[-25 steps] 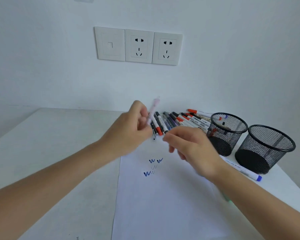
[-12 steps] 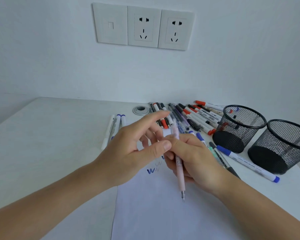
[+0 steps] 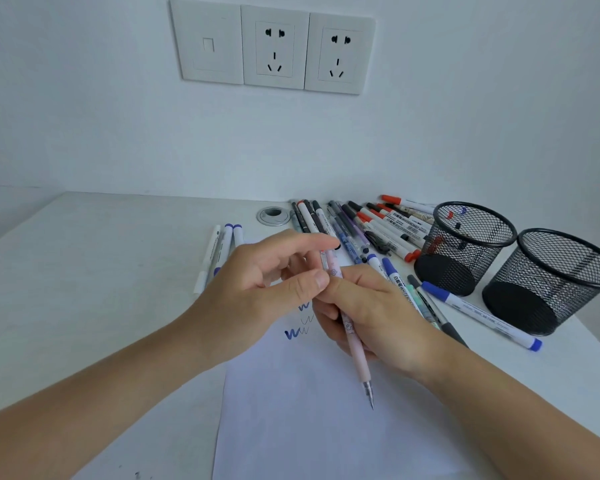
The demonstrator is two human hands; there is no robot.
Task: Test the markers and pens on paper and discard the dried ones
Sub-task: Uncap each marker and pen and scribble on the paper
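My right hand [image 3: 385, 317] grips a pink pen [image 3: 355, 351] by its middle, its metal tip bare and pointing down toward me just above the white paper [image 3: 309, 431]. My left hand [image 3: 257, 289] meets the pen's upper end, thumb and middle fingers pinching it while the index finger sticks out straight. Blue and grey scribbles [image 3: 297, 332] mark the paper beside my hands. A pile of pens and markers [image 3: 378, 230] lies behind my hands.
Two black mesh cups stand at the right: the nearer-to-centre one [image 3: 444, 275] holds a few markers, the other [image 3: 523, 306] looks empty. A blue-capped marker [image 3: 478, 313] lies before them. Three markers [image 3: 219, 251] lie at left, beside a cable grommet [image 3: 273, 215].
The pink pen passed from my raised left hand into my right hand and now points tip-down over the paper. Both hands dropped lower and the view tilted down.
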